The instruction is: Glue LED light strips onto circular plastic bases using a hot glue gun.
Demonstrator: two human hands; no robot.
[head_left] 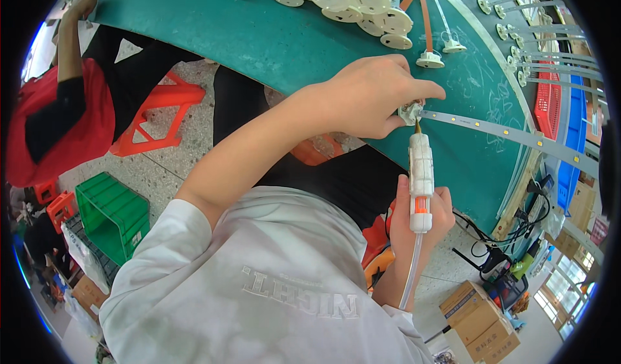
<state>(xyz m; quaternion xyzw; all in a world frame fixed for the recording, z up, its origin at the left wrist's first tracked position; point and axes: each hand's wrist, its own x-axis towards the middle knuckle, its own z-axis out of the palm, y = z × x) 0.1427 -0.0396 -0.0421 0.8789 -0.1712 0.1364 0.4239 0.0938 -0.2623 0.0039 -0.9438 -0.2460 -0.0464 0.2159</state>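
Holding white plastic glue gun (421, 166) in right grip (440, 218); pinching small white plastic cap (409, 113) in left grip (370, 95), likely light, stiff, best taken by edges.

1. You can see the left forearm (265, 144) slanting up across the body, elbow bent.
2. The left hand (365, 95) pinches, index finger (428, 91) stretched out.
3. The right forearm (393, 283) rises; the right hand (402, 220) grips, thumb (402, 192) upward.
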